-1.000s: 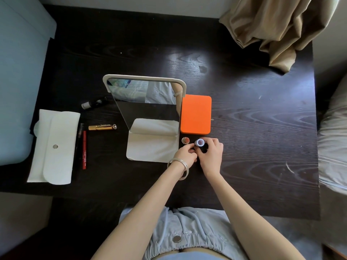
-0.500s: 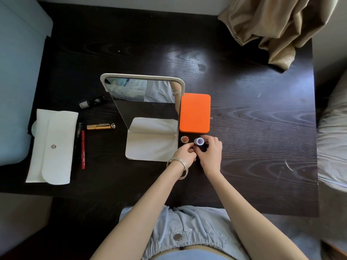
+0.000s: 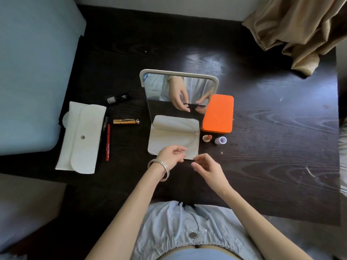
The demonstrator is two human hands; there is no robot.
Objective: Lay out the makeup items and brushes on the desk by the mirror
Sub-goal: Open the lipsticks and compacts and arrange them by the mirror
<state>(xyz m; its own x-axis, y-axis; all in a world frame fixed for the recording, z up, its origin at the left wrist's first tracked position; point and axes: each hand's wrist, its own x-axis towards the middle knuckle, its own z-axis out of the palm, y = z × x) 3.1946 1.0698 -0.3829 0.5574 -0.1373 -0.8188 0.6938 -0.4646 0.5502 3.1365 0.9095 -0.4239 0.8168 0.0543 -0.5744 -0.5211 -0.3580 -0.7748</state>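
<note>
Hovering over the near edge of the mirror's (image 3: 178,94) pale base, the left hand (image 3: 170,156) and right hand (image 3: 207,166) hold nothing, fingers loosely curled and relaxed, fingertips close but apart; just right of that base a lipstick (image 3: 207,137) and a small lilac tube (image 3: 220,140) stand side by side on the dark surface (image 3: 272,128), just near of the orange case (image 3: 217,113). Left of the mirror lie a gold tube (image 3: 126,121), a black tube (image 3: 118,98), a red pencil (image 3: 108,142) and, leftmost, a white pouch (image 3: 81,139).
</note>
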